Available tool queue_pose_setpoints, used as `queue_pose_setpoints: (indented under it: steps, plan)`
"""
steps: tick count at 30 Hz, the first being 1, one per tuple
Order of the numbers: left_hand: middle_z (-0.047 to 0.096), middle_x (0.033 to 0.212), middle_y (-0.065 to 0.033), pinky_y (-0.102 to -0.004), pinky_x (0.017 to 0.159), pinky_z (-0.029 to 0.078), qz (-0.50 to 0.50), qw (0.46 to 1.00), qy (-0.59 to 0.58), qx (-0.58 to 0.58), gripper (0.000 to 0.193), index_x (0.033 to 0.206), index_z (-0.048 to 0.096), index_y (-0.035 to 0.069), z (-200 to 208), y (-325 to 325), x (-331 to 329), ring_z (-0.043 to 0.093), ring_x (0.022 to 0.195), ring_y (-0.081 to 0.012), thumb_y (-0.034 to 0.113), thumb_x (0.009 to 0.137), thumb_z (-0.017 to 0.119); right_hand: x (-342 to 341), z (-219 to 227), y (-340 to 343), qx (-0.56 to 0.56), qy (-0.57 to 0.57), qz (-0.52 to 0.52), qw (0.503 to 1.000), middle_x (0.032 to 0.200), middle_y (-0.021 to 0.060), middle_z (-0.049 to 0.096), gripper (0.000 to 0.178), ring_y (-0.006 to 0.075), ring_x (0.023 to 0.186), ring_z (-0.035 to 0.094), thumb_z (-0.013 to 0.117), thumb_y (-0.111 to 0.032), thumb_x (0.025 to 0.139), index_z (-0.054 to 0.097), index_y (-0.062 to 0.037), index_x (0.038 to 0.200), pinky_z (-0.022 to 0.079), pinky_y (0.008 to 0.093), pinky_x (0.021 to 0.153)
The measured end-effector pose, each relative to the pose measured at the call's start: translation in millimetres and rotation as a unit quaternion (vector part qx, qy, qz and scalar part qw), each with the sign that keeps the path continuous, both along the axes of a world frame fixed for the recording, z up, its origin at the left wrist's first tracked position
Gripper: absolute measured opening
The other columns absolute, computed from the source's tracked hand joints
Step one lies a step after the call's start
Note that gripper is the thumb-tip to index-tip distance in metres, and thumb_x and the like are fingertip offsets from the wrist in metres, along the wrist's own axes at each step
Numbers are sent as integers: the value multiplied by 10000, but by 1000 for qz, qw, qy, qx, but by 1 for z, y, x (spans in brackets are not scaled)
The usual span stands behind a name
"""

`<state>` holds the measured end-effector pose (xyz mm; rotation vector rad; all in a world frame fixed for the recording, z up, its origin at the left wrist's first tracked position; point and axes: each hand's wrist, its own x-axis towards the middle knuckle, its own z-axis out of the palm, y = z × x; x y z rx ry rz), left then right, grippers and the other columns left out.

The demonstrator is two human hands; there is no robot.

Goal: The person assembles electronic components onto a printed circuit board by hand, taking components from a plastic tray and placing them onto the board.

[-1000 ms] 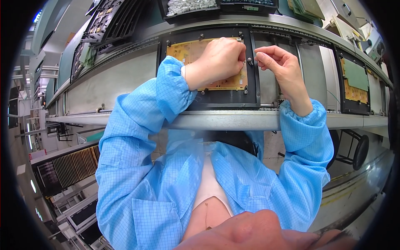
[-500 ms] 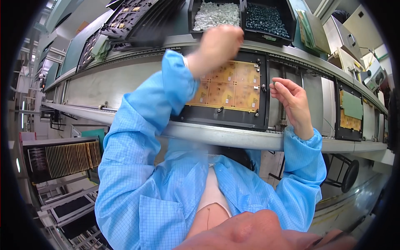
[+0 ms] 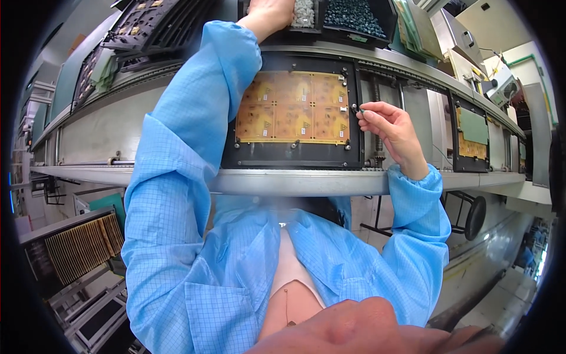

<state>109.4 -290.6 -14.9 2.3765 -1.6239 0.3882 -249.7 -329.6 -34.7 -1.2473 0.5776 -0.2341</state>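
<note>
My left hand (image 3: 270,16) reaches over the bin of small white parts (image 3: 303,14); its fingertips run out at the top of the picture. My right hand (image 3: 396,133) is closed in a pinch on a small dark green part (image 3: 362,110), just right of the board frame. An orange-yellow circuit board panel (image 3: 289,109) lies in a black carrier frame (image 3: 283,154) on the conveyor. One white part (image 3: 344,109) stands near the panel's right edge. Beside the white parts is a black bin of dark teal parts (image 3: 356,17).
The conveyor's front rail (image 3: 295,182) runs between my body and the carrier. Further right sits another carrier with a green sheet (image 3: 474,126) on its board. Dark trays (image 3: 159,26) lean at the back left, and a rack of boards (image 3: 85,245) stands at lower left.
My left hand has moved away from above the panel, up and left to the white-parts bin. My right hand has come closer to the carrier's right edge, still pinching the green part. The view has shifted.
</note>
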Motion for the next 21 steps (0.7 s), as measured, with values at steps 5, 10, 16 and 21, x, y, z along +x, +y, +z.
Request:
queue_pose_setpoints:
  steps: [5, 10, 16, 21]
  plan:
    - [710, 814, -204, -455, 773, 564, -32, 998, -27, -45, 160, 713, 732, 41, -13, 1, 8, 707, 821, -359, 161, 741, 631, 4, 4, 6, -152, 23, 24, 988, 987, 77, 713, 199, 116, 885, 665, 688, -82, 932, 689, 10, 1109, 543, 252, 821]
    - [703, 797, -222, -468, 757, 570, -40, 998, 36, -43, 159, 707, 728, 25, 6, 4, -23, 710, 799, -368, 123, 755, 612, 5, 3, 12, -320, 47, 12, 946, 964, 53, 697, 145, 113, 855, 651, 689, -26, 905, 702, 14, 1043, 523, 235, 798]
    - [703, 777, -217, -451, 733, 575, -52, 997, 25, -60, 133, 712, 734, 21, -21, -16, 2, 716, 780, -362, 84, 737, 620, 20, 11, 15, -566, 28, 70, 821, 922, 77, 672, 126, 177, 831, 647, 688, 42, 844, 702, -1, 962, 536, 272, 744]
    - [702, 778, -220, -448, 722, 575, -64, 996, 19, -63, 110, 703, 728, 19, -23, -16, 0, 714, 788, -362, 62, 727, 629, 21, 9, 8, -649, -16, 107, 753, 934, 80, 663, 96, 203, 813, 631, 698, 46, 833, 686, -2, 915, 542, 310, 713]
